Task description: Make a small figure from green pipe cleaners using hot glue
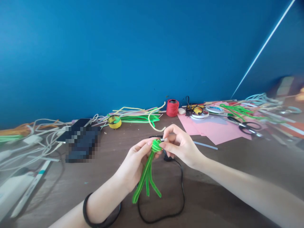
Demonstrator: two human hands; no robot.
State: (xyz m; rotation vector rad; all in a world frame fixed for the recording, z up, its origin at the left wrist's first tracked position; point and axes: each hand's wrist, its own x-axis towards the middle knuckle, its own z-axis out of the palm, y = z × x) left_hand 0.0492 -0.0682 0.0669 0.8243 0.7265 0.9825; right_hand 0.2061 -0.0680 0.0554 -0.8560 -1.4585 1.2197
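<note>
Near the middle of the head view, my left hand (139, 158) is closed on a bundle of bright green pipe cleaners (147, 171). Their upper end is wound into a tight coil, while several loose ends hang down and spread apart. My right hand (179, 145) pinches at the right side of that coil, its thumb touching the green fuzz. A small pale, shiny tip (162, 139) shows by the right fingertips; what it belongs to is hidden. Behind the right fingers sits a dark object (168, 157) with a black cord (182, 190) looping below the hands.
Left lie white cables (45, 142), dark phone-like slabs (82, 145) and a yellow tape roll (114, 122). More pipe cleaners (137, 117) and a red spool (172, 108) line the blue wall. At right, black-handled scissors (247, 126) rest on pink paper (220, 131); a translucent stick (206, 145) lies nearer.
</note>
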